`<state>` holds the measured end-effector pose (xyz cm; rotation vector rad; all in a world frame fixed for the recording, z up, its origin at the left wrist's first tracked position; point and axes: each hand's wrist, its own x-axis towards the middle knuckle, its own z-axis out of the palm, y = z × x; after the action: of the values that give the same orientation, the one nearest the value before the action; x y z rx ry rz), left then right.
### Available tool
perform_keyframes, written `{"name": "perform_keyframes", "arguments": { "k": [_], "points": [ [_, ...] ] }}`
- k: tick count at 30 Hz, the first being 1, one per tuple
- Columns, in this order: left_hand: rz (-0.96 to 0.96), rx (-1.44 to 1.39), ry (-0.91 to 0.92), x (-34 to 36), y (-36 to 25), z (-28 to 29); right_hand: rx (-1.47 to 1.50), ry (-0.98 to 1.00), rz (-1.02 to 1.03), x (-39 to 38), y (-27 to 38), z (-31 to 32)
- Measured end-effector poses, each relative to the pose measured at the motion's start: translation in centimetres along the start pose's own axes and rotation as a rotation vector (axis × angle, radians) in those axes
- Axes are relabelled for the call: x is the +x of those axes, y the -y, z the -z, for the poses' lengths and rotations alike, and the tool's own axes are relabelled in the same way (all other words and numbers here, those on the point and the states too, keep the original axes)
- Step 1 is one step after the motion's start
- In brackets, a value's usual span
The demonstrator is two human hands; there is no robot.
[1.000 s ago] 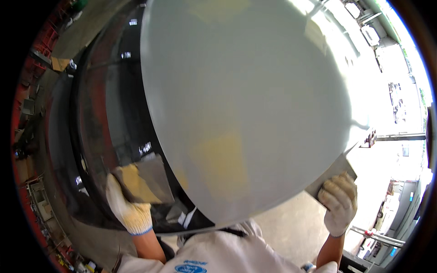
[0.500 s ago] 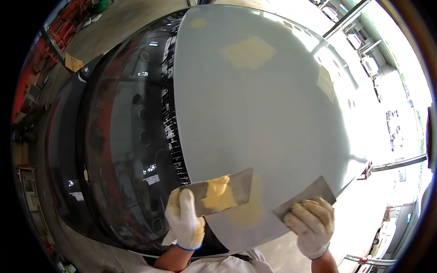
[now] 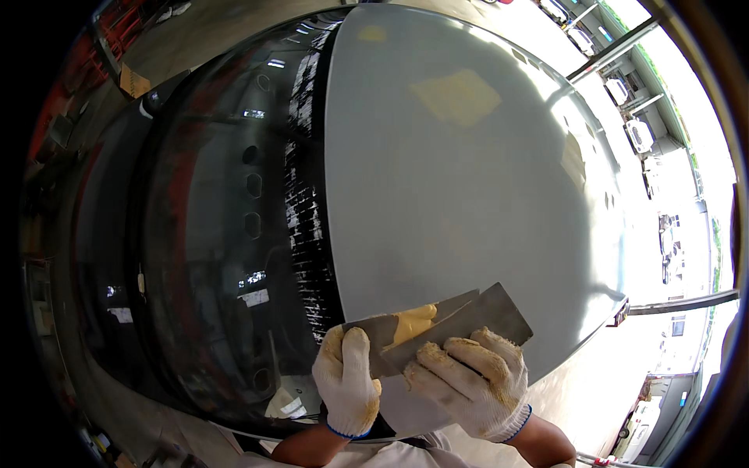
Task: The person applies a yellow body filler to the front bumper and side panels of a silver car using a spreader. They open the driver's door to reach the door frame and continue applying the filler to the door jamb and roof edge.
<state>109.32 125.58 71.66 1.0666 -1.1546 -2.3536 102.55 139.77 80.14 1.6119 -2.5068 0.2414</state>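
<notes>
My left hand (image 3: pixel 347 384), in a white knit glove stained yellow, grips a flat metal putty spreader (image 3: pixel 376 331) with its thumb on top. Yellow body filler (image 3: pixel 413 320) lies in a lump on that blade. In my gloved right hand (image 3: pixel 482 384) is a second metal spreader (image 3: pixel 499 313), its fingers stretched across the blade. The right blade overlaps the left one, its edge close against the filler. Both are held over the near part of a car's grey hood (image 3: pixel 452 210); the filler patch there is hidden behind hands and blades.
Farther along the hood are dull yellow filler patches (image 3: pixel 459 97), a small one at the far left corner and another by the right edge. The dark windshield (image 3: pixel 214 210) lies left, beyond a black strip. A post (image 3: pixel 683 303) stands right; a cardboard box (image 3: pixel 134 81) sits far left.
My right hand has moved left, bringing its spreader onto the left one. Less filler shows on the left blade, which has shifted slightly right. The view has shifted a little.
</notes>
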Motion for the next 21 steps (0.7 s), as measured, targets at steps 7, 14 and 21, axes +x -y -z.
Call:
{"name": "perform_keyframes", "arguments": {
  "k": [7,14,21],
  "points": [
    [-0.112,0.377,-0.055,2.1,-0.6,2.8,0.090,0.128,0.062,-0.6,0.1,-0.4],
    [-0.298,0.572,-0.221,5.3,-0.4,11.1,0.002,0.130,-0.135,-3.4,-5.5,2.6],
    [-0.804,1.407,-0.408,6.7,1.0,16.0,0.253,-0.162,-0.598,-5.4,-9.0,3.7]
  ]
}}
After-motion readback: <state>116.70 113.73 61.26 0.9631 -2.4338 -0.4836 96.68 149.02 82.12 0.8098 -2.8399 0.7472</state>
